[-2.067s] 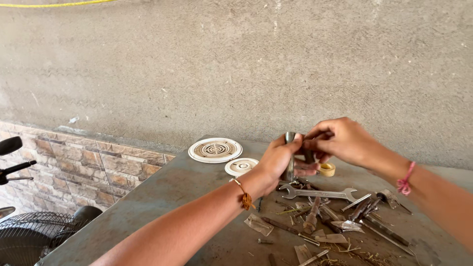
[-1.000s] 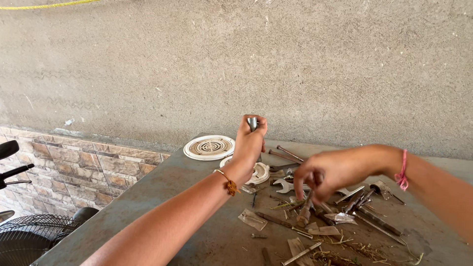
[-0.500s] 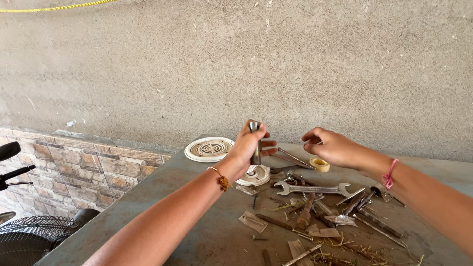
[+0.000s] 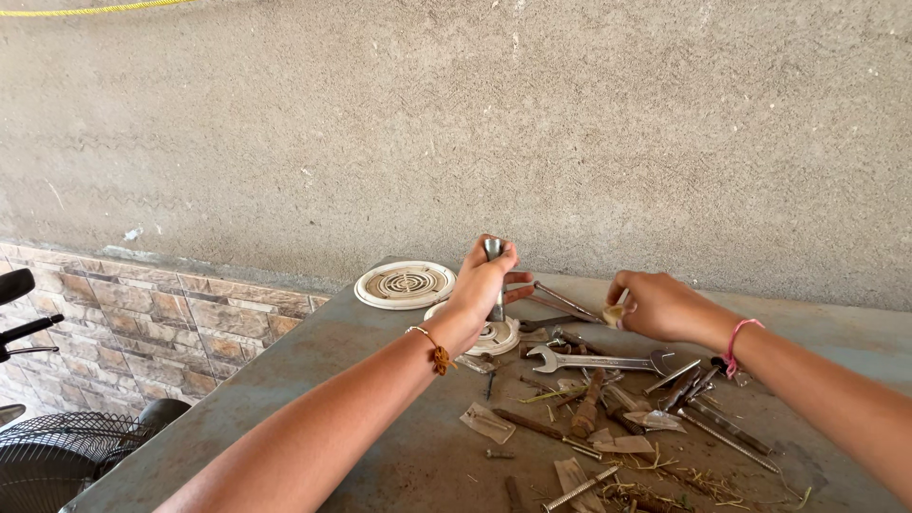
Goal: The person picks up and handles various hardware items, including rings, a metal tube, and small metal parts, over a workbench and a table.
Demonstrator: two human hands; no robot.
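Bench (image 4: 313,380) bare on the near-left, open passage there. Right half cluttered: spanner (image 4: 598,361), bolts (image 4: 712,423), scraps (packed close together). Two white round grilles (image 4: 406,284) block the far edge; wall (image 4: 475,123) directly behind.

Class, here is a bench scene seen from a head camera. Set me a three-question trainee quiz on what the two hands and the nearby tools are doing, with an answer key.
1. True or false: the left hand grips an upright grey metal tube.
2. Multiple choice: what does the right hand close on? A) the long silver open-ended spanner B) the small roll of pale yellow tape C) the large round white grille disc
3. Fill in: the spanner lies flat on the grey ____, touched by neither hand.

Key: 1 true; 2 B; 3 table.
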